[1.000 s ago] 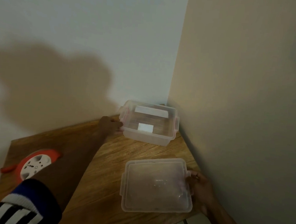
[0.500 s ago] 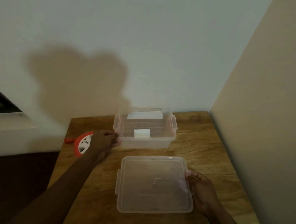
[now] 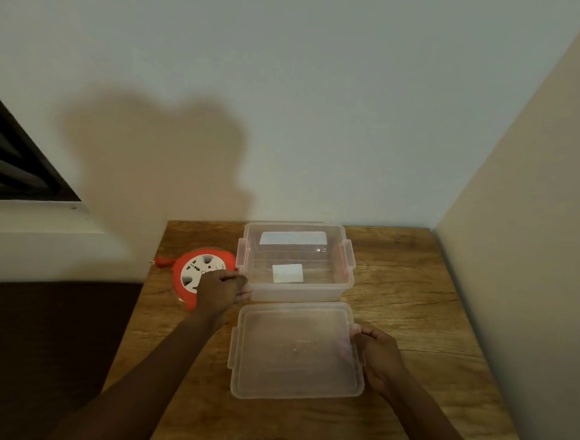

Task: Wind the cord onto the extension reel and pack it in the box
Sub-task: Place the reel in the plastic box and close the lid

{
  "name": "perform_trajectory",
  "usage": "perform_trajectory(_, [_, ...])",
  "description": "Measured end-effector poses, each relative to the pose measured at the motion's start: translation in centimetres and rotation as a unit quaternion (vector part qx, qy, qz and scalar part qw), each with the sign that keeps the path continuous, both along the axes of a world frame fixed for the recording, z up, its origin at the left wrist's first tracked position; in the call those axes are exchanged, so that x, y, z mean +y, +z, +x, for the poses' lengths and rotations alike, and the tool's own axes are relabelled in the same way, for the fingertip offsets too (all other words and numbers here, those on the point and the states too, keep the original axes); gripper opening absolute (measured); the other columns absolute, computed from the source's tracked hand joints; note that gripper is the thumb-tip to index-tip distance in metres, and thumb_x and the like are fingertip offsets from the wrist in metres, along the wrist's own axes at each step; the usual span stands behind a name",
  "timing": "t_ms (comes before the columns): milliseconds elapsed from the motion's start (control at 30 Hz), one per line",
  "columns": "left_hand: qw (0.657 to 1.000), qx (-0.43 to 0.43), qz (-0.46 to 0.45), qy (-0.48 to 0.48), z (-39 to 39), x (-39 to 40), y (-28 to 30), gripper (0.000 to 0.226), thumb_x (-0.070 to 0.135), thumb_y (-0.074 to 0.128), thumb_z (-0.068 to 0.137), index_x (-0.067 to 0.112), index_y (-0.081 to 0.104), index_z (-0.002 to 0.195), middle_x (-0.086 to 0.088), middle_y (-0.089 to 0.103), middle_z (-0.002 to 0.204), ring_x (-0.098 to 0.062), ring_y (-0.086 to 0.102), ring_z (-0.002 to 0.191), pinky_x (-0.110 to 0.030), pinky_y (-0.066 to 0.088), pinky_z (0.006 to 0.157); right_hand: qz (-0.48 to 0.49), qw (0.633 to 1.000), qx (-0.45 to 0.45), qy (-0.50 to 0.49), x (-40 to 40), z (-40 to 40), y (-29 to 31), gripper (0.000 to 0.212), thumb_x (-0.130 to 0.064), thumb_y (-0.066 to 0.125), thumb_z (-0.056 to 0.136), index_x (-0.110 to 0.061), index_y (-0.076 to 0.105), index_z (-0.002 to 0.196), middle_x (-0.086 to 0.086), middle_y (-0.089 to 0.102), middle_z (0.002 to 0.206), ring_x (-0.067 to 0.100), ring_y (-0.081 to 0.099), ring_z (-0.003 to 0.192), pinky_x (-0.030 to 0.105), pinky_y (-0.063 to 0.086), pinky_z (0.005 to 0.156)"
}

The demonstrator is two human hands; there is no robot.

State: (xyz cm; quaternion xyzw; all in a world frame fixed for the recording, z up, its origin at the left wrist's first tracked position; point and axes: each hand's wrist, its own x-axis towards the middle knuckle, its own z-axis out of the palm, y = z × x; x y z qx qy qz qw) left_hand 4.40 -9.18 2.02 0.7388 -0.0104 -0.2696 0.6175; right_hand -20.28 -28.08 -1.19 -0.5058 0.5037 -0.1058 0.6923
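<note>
Since the earlier frames the view has swung left, so the whole wooden surface [image 3: 412, 314] now shows, and the orange reel that sat well left of the left hand is now partly behind it; both hands stay on the same parts as before.

Nearest: translucent square plastic lid [image 3: 296, 351], lying flat on the surface. Right hand [image 3: 380, 360] at its right edge, fingers [image 3: 359, 331] curled over the rim, gripping it.

Further back: left hand [image 3: 220, 292], forearm reaching from near left. Its fingers are bent around the near-left corner of the clear rectangular plastic box [image 3: 311, 291], holding it there. Box is open, standing upright just beyond the lid, the two nearly touching. Pinkish latch tabs on its left and right sides. Two white rectangular labels [image 3: 287, 273] show on it, one near, one far.

Left of box: round orange extension reel with white socket face [image 3: 196, 268], flat on the surface, outside the box, near the left edge. Orange stub [image 3: 162, 262] projects past that edge; whether it is a plug, cannot tell.

Far: pale wall [image 3: 291, 82] with a shadow on it.
</note>
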Motion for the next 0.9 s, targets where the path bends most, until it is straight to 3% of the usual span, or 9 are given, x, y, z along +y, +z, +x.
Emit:
perform_trajectory(167, [1.0,0.005,0.0,0.003,-0.1,-0.1,0.1,0.03,0.0,0.066,0.099,-0.008,0.066,0.128,-0.023,0.071,0.124,-0.031,0.076,0.095,-0.025,0.066,0.063,-0.046,0.998,0.035,0.004,-0.1,-0.4,-1.0,0.01,-0.012,0.066,0.091,-0.008,0.075,0.088,0.007,0.076,0.085,0.03,0.072,0.083,0.048,0.062,0.067])
perform_trajectory(300, [1.0,0.018,-0.009,0.0,-0.3,0.2,0.1,0.03,0.0,0.066,0.099,-0.008,0.066,0.127,-0.024,0.071,0.124,-0.033,0.075,0.1,-0.024,0.066,0.062,-0.171,0.981,0.085,0.018,0.7,-0.7,-1.6,0.02,-0.022,0.062,0.095,-0.013,0.074,0.082,0.003,0.074,0.077,0.022,0.069,0.076,0.043,0.06,0.067])
perform_trajectory(433, [1.0,0.02,-0.008,-0.013,-0.5,0.4,0.1,0.029,0.002,0.067,0.099,-0.007,0.067,0.127,-0.023,0.071,0.121,-0.03,0.076,0.096,-0.023,0.064,0.061,-0.249,0.96,0.127,0.01,1.4,-0.1,-1.7,0.018,-0.019,0.064,0.091,-0.012,0.067,0.074,0.004,0.068,0.071,0.021,0.064,0.07,0.031,0.05,0.06])
perform_trajectory(533, [1.0,0.018,-0.005,-0.02,-0.7,0.6,0.0,0.029,0.004,0.067,0.1,-0.005,0.068,0.127,-0.021,0.073,0.117,-0.03,0.077,0.094,-0.025,0.065,0.062,-0.274,0.95,0.148,0.028,1.5,0.1,-1.7,0.02,-0.016,0.063,0.089,-0.011,0.063,0.07,0.005,0.064,0.068,0.021,0.06,0.067,0.03,0.047,0.059])
perform_trajectory(667, [1.0,0.003,-0.006,-0.023,-0.7,1.2,0.1,0.022,0.008,0.067,0.1,0.0,0.07,0.121,-0.02,0.076,0.108,-0.031,0.077,0.091,-0.027,0.066,0.065,-0.281,0.945,0.164,0.027,1.3,-0.3,-2.0,0.015,-0.018,0.064,0.089,-0.016,0.064,0.075,0.001,0.066,0.072,0.015,0.061,0.069,0.028,0.046,0.058])
perform_trajectory(800, [0.999,-0.032,0.01,0.006,-0.2,2.1,0.1,0.006,0.015,0.069,0.1,0.018,0.073,0.097,-0.011,0.079,0.095,-0.029,0.078,0.09,-0.029,0.065,0.066,-0.289,0.944,0.159,0.013,1.5,-0.5,-1.4,0.007,-0.019,0.068,0.086,-0.022,0.063,0.083,-0.006,0.065,0.079,0.009,0.059,0.073,0.026,0.044,0.058])
perform_trajectory(900, [0.996,-0.06,0.05,0.041,1.6,3.2,0.4,0.006,0.019,0.068,0.101,0.019,0.074,0.101,0.001,0.077,0.089,-0.023,0.076,0.089,-0.034,0.065,0.075,-0.342,0.928,0.146,0.035,2.2,-0.4,-0.8,0.009,-0.016,0.065,0.085,-0.017,0.065,0.094,-0.003,0.064,0.086,0.012,0.06,0.079,0.031,0.051,0.064])
